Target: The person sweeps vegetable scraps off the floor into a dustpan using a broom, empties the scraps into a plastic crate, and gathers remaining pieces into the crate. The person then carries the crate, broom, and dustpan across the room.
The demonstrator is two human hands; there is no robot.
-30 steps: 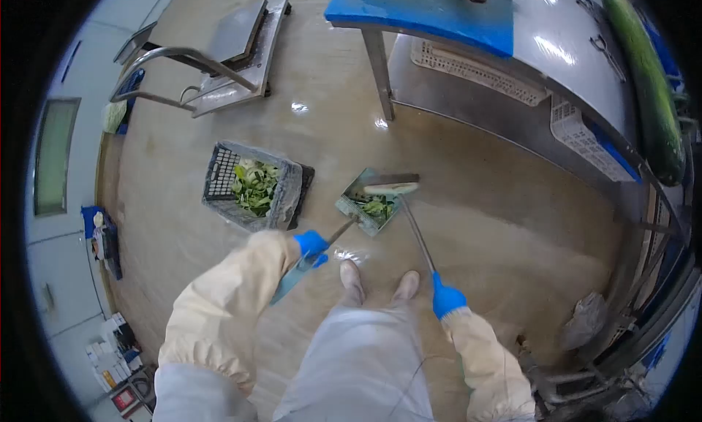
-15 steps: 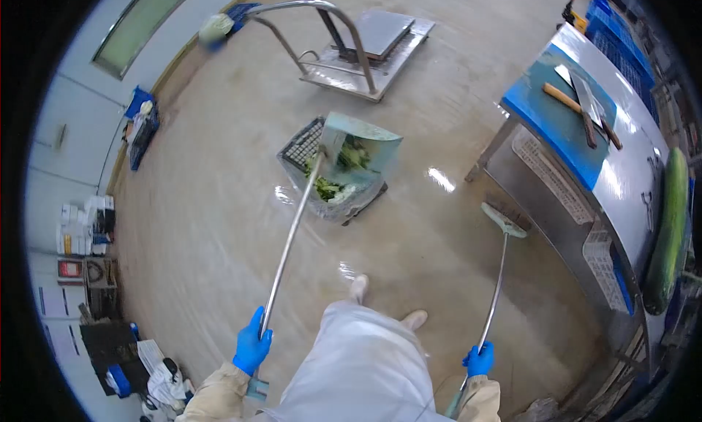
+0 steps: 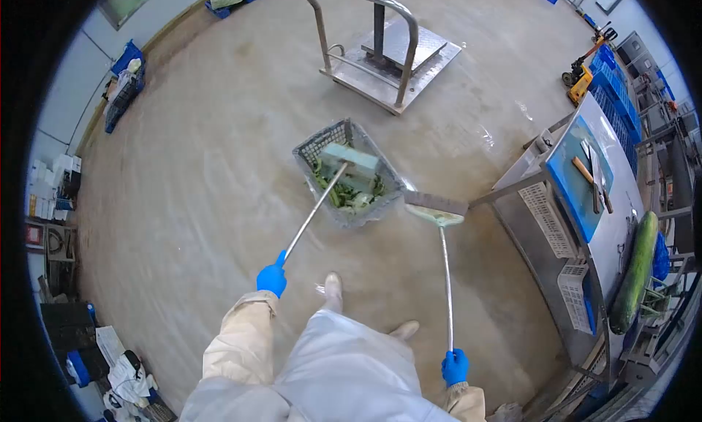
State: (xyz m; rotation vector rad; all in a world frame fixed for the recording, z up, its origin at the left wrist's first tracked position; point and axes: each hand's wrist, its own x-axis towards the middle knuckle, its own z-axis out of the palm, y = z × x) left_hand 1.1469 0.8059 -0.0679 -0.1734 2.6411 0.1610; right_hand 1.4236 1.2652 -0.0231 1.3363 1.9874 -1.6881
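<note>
My left hand (image 3: 271, 279), in a blue glove, is closed around the metal handle of a long-handled dustpan (image 3: 352, 157). The dustpan's pale green pan is tipped down over a grey plastic crate (image 3: 305, 154). Green leafy scraps (image 3: 344, 195) show inside the crate, beneath and beside the pan. In my right hand (image 3: 455, 366), also gloved in blue, is the upper handle of a broom (image 3: 436, 208). Its bristled head is near the floor, just right of the crate. Whether the bristles touch the floor I cannot tell.
A steel table (image 3: 619, 203) on the right bears a blue cutting board (image 3: 572, 181), knives (image 3: 596, 175) and a large green gourd (image 3: 635, 272). White baskets (image 3: 548, 221) sit below it. Ahead stands a platform trolley (image 3: 358, 75) carrying a scale. Wet floor (image 3: 183, 203) surrounds the crate.
My left hand has moved forward, and the dustpan has turned from showing its broad inside to tipping down into the crate. The broom head has shifted left, closer to the crate.
</note>
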